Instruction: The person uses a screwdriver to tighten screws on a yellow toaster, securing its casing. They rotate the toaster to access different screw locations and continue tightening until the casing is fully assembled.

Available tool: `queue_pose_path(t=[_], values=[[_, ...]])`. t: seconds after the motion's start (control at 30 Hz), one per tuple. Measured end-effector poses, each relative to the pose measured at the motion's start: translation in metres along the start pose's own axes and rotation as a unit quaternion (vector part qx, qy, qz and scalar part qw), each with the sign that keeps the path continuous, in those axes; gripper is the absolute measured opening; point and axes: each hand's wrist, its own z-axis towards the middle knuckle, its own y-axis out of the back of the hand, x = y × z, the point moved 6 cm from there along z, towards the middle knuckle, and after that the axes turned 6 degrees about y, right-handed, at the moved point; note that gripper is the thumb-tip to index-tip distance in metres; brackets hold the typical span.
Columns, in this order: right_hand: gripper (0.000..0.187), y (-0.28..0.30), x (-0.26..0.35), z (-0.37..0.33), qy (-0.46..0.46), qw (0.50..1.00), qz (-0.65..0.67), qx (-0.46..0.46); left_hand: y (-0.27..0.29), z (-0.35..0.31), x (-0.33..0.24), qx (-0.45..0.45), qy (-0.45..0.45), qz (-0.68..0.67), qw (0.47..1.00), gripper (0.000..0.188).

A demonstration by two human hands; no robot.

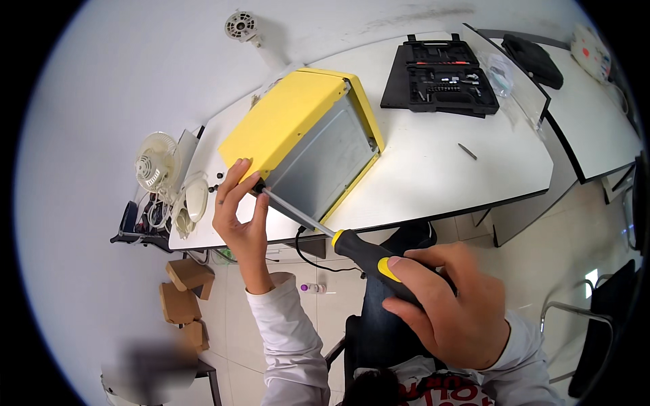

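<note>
A yellow metal appliance casing (284, 111) lies tilted on the white table, its grey metal underside (325, 159) facing me. At its near left corner my left hand (240, 213) pinches a small black foot (259, 187) between thumb and fingers, with fingertips against the yellow side. My right hand (450, 308) is closed round the black and yellow handle of a large screwdriver (362, 250). The screwdriver's long shaft slants up and left, and its tip meets the black foot; the exact contact is hidden by my fingers.
Several small black pieces (215, 188) lie left of the casing, near a white fan (157, 162). An open black tool case (452, 84) stands at the back right; a small metal bit (467, 151) lies nearer. A black cord (311, 260) hangs below the table edge.
</note>
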Motion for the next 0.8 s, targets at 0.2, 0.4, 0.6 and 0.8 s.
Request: queue_pose_path(t=[0.2, 0.4, 0.6, 0.8], values=[[0.038, -0.01, -0.022, -0.001, -0.061, 0.997, 0.041, 0.002, 0.001, 0.001, -0.001, -0.008, -0.001, 0.008, 1.0, 0.034], [0.041, -0.011, -0.019, -0.004, -0.093, 0.993, 0.066, 0.028, 0.0, 0.001, -0.002, 0.007, -0.019, 0.033, 0.999, 0.032], [0.036, -0.011, 0.004, -0.008, 0.048, 0.999, 0.018, -0.015, -0.002, 0.002, -0.006, 0.0, -0.015, 0.032, 0.999, 0.032], [0.035, -0.013, -0.006, -0.007, 0.002, 0.998, -0.055, -0.034, -0.002, 0.001, -0.003, -0.003, -0.014, 0.036, 0.999, 0.031]])
